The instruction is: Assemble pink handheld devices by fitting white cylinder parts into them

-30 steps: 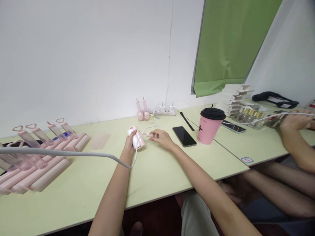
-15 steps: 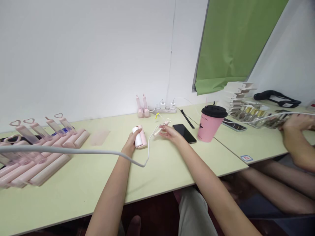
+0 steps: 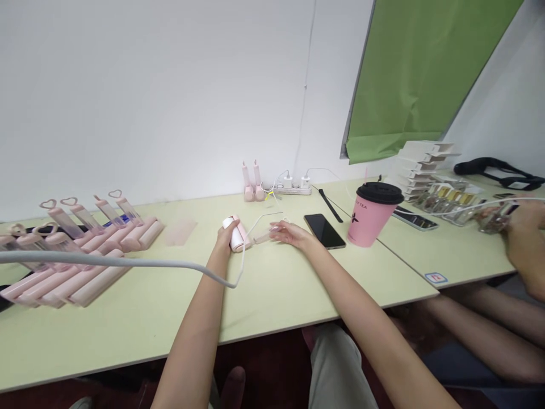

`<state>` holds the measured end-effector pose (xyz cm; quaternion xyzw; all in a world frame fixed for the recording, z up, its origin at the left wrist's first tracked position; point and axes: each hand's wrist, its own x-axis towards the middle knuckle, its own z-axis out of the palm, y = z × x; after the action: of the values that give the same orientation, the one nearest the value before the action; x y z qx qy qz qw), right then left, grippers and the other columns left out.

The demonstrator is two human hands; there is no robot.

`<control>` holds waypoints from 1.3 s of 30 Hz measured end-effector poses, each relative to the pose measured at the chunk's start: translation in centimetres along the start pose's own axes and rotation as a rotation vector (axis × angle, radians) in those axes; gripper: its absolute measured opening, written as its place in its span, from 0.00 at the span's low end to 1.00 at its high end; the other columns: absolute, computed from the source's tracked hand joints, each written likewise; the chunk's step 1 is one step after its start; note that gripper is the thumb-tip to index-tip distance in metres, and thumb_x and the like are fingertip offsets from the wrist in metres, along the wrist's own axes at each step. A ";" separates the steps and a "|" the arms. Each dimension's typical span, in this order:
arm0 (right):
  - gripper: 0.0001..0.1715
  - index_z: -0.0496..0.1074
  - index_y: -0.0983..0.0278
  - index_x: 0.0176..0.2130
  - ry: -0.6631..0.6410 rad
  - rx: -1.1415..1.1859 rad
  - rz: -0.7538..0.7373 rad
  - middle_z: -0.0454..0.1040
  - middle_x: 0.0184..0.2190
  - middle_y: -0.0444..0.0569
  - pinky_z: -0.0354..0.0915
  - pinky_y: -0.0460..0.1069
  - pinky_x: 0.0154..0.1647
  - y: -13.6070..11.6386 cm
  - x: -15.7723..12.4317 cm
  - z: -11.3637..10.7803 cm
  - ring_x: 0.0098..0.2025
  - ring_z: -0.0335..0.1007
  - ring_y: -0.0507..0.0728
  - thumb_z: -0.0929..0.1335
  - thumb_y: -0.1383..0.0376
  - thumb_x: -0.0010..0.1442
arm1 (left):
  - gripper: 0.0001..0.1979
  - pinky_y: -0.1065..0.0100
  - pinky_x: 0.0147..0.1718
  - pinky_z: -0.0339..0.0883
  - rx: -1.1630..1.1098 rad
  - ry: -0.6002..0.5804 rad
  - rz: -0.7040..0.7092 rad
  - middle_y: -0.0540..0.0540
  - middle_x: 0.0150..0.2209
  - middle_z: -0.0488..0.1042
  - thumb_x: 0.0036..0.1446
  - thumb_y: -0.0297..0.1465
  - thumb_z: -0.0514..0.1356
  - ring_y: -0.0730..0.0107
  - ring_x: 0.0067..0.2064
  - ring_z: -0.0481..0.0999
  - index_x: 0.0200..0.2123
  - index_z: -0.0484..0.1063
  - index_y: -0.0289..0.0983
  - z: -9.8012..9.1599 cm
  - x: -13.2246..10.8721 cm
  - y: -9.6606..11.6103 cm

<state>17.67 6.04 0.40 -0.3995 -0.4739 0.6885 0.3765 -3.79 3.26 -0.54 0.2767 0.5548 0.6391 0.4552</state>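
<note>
My left hand [image 3: 224, 238] is wrapped round a short pink-and-white cylindrical device [image 3: 239, 226] just above the pale table. To its right, my right hand [image 3: 293, 234] pinches a small clear pinkish tube [image 3: 261, 236], one end pointing at the device and close to it. Whether the two touch I cannot tell. A heart-shaped loop, partly hidden by the fingers, seems to stick out of the tube's far end. In front of the device passes a white cable [image 3: 149, 262], blurred and near the camera.
Pink devices with clear heart-topped tubes [image 3: 89, 218] stand in rows at the left. Two more pink devices [image 3: 254, 192] are by a power strip [image 3: 293, 191]. A phone [image 3: 324, 230] and a pink cup [image 3: 369, 221] lie rightward. Another person's hand [image 3: 528, 221] is at far right.
My left hand has tilted the device. My right hand has moved the tube left, nearer to it, and turned it more level. The view has shifted slightly.
</note>
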 end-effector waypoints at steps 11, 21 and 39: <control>0.26 0.69 0.59 0.47 0.225 -1.219 -0.499 0.73 0.42 0.49 0.48 0.65 0.55 0.6 -0.4 0.4 0.48 0.64 0.62 0.72 0.60 0.47 | 0.21 0.68 0.27 0.65 0.033 0.040 0.006 0.48 0.25 0.70 0.37 0.36 0.66 0.70 0.25 0.70 0.37 0.68 0.34 -0.7 0.6 0.2; 0.16 0.65 0.61 0.49 0.096 -1.505 -0.700 0.69 0.42 0.52 0.55 0.49 0.44 1.2 -0.8 2.0 0.45 0.62 0.56 0.58 0.62 0.63 | 0.22 0.69 0.25 0.63 0.058 -0.124 0.035 0.49 0.23 0.69 0.37 0.38 0.66 0.71 0.23 0.69 0.36 0.68 0.34 -0.4 -0.4 0.6; 0.27 0.70 0.63 0.40 0.088 -1.658 -0.565 0.74 0.31 0.52 0.52 0.47 0.36 -0.1 -2.3 1.5 0.36 0.68 0.58 0.59 0.45 0.58 | 0.24 0.70 0.28 0.63 0.243 -0.209 0.229 0.47 0.27 0.72 0.34 0.36 0.67 0.71 0.27 0.68 0.38 0.70 0.32 1.6 -3.0 1.6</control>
<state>17.25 3.49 1.32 -0.4382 -0.8879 -0.0130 0.1392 -1.56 1.33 1.83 0.4559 0.5425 0.5828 0.3977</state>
